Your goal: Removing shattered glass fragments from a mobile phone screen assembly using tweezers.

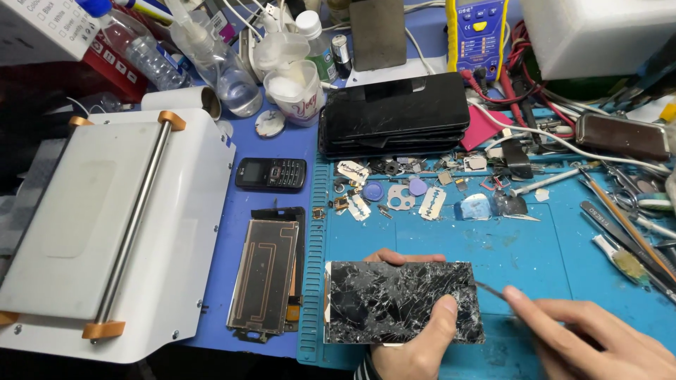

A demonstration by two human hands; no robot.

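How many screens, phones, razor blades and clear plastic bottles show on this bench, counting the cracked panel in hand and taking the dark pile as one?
Cracked screen, held by left hand, with right hand pressing a thin tool to its edge: 1
Stack of dark screens: 1
Screen lying face down: 1
Keypad phone: 1
Razor blades: 3
Clear bottles: 3
Total: 10

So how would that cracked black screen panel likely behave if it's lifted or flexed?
The cracked screen panel, held in the left hand, is shattered all over, so it's probably fragile and may shed shards. It looks thin and flat, so likely light. The right hand holds a thin tool by its edge.
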